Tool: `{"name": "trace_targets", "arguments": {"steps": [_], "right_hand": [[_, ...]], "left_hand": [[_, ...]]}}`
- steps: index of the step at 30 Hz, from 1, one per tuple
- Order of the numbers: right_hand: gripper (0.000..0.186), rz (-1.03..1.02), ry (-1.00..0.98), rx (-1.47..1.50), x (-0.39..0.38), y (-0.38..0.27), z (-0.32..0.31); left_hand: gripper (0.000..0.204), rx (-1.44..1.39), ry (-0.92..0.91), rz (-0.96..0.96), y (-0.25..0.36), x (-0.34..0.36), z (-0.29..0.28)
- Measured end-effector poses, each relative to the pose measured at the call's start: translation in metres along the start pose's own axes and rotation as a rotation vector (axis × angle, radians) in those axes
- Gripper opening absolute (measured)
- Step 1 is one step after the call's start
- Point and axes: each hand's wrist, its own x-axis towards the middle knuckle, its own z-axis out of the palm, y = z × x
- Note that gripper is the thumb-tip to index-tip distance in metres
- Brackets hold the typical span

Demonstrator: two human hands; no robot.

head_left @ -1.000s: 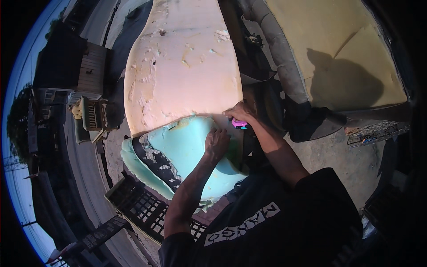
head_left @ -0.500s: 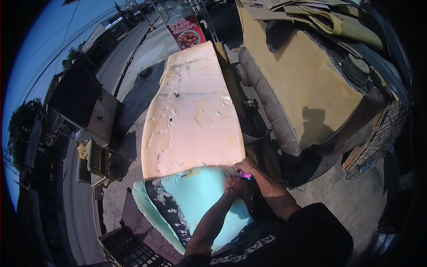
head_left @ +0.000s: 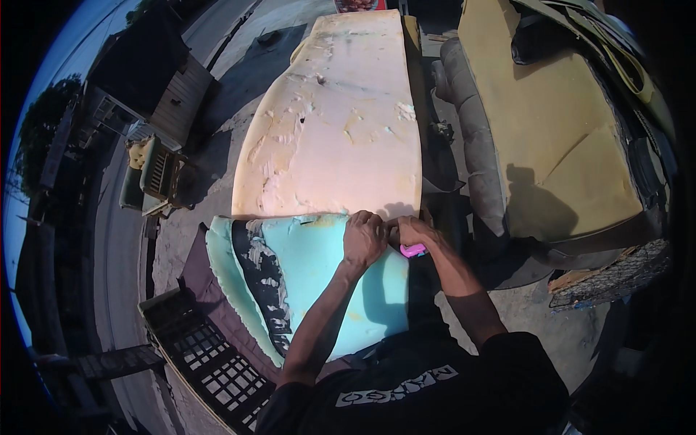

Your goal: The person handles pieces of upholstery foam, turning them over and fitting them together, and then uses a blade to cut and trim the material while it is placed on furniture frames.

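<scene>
A long pale pink foam sheet (head_left: pixel 333 152) stretches away from me, its surface pitted and torn in places. Against its near edge lies a turquoise foam piece (head_left: pixel 319 268), with a dark patchy strip (head_left: pixel 262 283) along its left side. My left hand (head_left: pixel 365 238) is closed over the turquoise foam's far edge, at the seam between the two foams. Close beside it, at the right end of the seam, my right hand (head_left: pixel 415 232) is closed around a small bright pink object (head_left: pixel 413 250), mostly covered by the palm. Its kind cannot be made out.
To the right stands a grey tufted sofa part (head_left: pixel 471 138) beside a large tan panel (head_left: pixel 573 145). A dark slatted frame (head_left: pixel 217 370) and brown cloth (head_left: pixel 217 290) lie at the lower left. A green and yellow armchair (head_left: pixel 152 174) stands farther left.
My left hand has moved from below the right hand up onto the seam, left of it. The turquoise foam's right part lies flatter, and the view has tilted downward.
</scene>
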Motion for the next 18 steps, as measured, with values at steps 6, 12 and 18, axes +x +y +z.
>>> {"name": "trace_targets", "arguments": {"steps": [6,12,18], "right_hand": [[0.028,-0.056,-0.449,-0.109,0.034,-0.051,-0.033],[0.028,-0.012,-0.146,0.058,0.125,-0.063,-0.058],[0.026,-0.032,-0.277,0.355,0.177,-0.075,-0.035]], "left_hand": [[0.057,0.372,0.187,-0.346,-0.061,-0.010,-0.001],[0.054,0.398,-0.162,-0.569,-0.045,0.042,-0.029],[0.029,0.395,-0.195,-0.456,-0.068,0.019,-0.020]]}}
